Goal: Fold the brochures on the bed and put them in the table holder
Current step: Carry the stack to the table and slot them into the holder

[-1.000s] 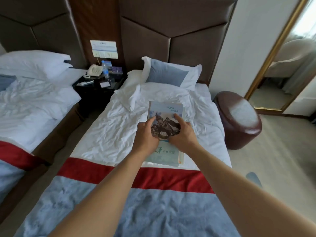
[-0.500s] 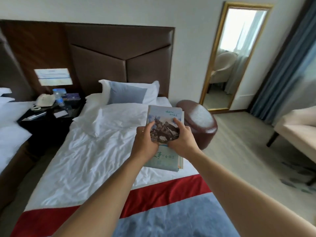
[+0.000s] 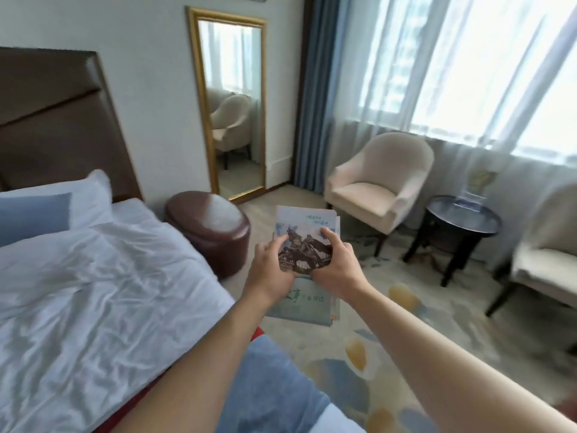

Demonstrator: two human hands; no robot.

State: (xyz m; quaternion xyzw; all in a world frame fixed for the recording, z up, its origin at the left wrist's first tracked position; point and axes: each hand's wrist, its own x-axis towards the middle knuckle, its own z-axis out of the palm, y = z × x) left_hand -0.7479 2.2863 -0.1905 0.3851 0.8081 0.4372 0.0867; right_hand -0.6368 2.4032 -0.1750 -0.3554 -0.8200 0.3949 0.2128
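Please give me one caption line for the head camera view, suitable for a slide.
Left hand and right hand hold the pale blue horse-statue brochures off the bed, toward the round dark side table.

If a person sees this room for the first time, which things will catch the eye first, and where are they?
First, the stack of brochures in the middle, held over the carpet by the left hand and the right hand. Next, the bright window at the upper right, with a cream armchair and a round dark table below it. At the left lies the bed with rumpled white sheets.
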